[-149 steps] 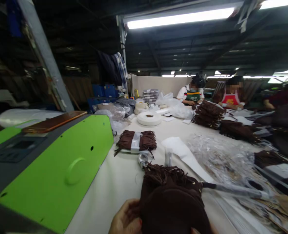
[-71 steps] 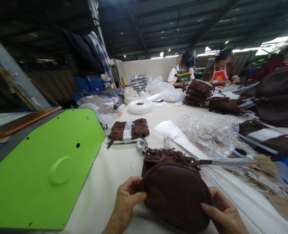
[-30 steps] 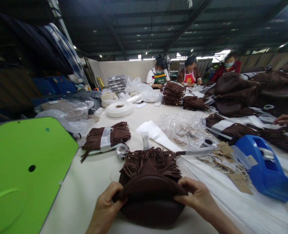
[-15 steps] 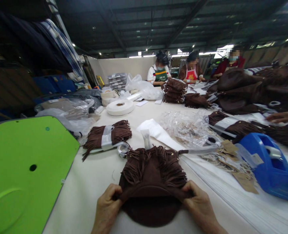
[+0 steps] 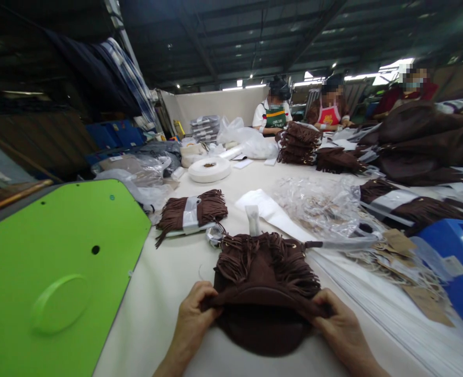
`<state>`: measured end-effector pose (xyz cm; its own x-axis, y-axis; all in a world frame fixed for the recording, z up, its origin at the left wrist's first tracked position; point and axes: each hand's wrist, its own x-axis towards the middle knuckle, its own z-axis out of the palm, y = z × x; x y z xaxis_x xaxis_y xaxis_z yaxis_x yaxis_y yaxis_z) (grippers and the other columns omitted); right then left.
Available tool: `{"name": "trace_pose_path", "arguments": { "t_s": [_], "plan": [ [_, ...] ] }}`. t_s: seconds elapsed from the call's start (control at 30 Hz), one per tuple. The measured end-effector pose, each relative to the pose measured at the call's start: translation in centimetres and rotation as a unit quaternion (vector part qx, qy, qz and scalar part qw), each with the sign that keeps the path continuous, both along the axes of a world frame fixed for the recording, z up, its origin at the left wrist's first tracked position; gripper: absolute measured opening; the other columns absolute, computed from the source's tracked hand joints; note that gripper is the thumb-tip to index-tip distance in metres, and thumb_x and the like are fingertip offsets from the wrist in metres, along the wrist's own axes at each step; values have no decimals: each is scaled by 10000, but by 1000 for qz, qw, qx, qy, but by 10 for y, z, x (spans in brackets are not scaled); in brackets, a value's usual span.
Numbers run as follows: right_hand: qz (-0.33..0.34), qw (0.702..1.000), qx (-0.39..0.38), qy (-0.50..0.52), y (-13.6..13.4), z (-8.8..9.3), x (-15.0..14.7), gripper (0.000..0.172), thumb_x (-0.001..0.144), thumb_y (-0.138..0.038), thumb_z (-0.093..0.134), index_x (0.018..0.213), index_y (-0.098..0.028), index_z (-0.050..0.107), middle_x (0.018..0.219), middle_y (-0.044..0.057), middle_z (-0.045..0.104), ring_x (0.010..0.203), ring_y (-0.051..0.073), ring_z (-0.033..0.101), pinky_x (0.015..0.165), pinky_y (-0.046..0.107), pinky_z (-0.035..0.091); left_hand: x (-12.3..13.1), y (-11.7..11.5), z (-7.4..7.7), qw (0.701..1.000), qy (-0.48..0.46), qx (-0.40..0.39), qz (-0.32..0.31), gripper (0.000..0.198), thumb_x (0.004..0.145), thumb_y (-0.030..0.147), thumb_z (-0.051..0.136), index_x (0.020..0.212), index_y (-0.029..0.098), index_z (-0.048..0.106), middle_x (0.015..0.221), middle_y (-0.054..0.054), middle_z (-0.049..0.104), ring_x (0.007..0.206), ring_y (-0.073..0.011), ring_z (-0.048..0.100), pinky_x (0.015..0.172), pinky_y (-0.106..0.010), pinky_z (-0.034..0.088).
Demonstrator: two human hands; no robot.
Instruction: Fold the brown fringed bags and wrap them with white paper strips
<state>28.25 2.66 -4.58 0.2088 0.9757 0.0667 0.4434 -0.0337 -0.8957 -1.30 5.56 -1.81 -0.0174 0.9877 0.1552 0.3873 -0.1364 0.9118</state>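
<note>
A dark brown fringed bag [image 5: 264,267] lies on the pale table right in front of me. My left hand [image 5: 195,311] pinches the left end of its flap edge, and my right hand [image 5: 335,317] pinches the right end. Between the hands the flap edge is stretched and bowed, with a dark gap beneath it and a rounded brown panel nearer to me. Fringes spread over both sides of the bag's far half. At its upper left is a clear wrapped ring [image 5: 214,235], and a short strap [image 5: 313,244] sticks out at the upper right.
Another wrapped fringed bag [image 5: 192,212] lies beyond my left hand. A green panel [image 5: 58,251] fills the left. Right of the bag are white sheets [image 5: 357,293], clear plastic bags [image 5: 313,204], tags [image 5: 423,293] and a blue tape dispenser [image 5: 456,262]. Several people work across the table.
The view has swung left, so everything appears farther right. Both hands keep their pinch on the bag's flap edge. The co-worker's hand at the right edge is out of view.
</note>
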Motion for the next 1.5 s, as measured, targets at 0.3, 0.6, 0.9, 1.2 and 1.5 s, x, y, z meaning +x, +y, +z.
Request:
{"name": "trace_pose_path", "arguments": {
  "t_s": [0.3, 0.6, 0.9, 1.2, 1.5],
  "plan": [
    [-17, 996, 80, -35, -2, 8, 0, 263, 646, -315, 615, 582, -222, 377, 515, -75, 363, 475, 92, 332, 426, 196, 300, 4, 6, 4, 995, 48, 82, -19, 124, 621, 202, 556, 542, 198, 459, 632, 21, 510, 595, -123, 475, 538, -204, 382],
    [13, 985, 153, -75, 2, 9, -11, 291, 744, -341, 544, 581, -221, 335, 530, -69, 313, 478, 90, 297, 408, 188, 281, 8, -9, 28, 891, 332, 310, 15, 176, 742, 193, 539, 911, 147, 559, 951, -105, 579, 894, -232, 546, 767, -345, 454],
    [9, 990, 126, -68, -1, 8, -9, 236, 692, -291, 541, 597, -226, 335, 530, -72, 327, 484, 92, 308, 429, 193, 289, 67, 16, 67, 849, 300, 311, -304, 324, 778, 92, 485, 1094, 139, 536, 1001, -82, 680, 1022, -211, 605, 943, -416, 480],
    [24, 992, 98, -82, -2, 11, -6, 177, 519, -126, 350, 667, -222, 356, 581, -41, 420, 542, 111, 407, 484, 196, 348, 52, -30, -6, 765, 344, 481, -255, 259, 864, 48, 384, 1021, 39, 590, 1064, -179, 643, 1215, -298, 443, 926, -429, 505],
    [9, 910, 310, -276, -44, 27, -23, 319, 752, -78, 456, 1016, -231, 550, 1003, 121, 618, 933, 239, 615, 762, 345, 517, 68, -40, -21, 761, 361, 527, -114, 323, 867, 60, 336, 906, 96, 654, 1009, -108, 660, 1083, -229, 551, 1092, -490, 210]
  ]
}}
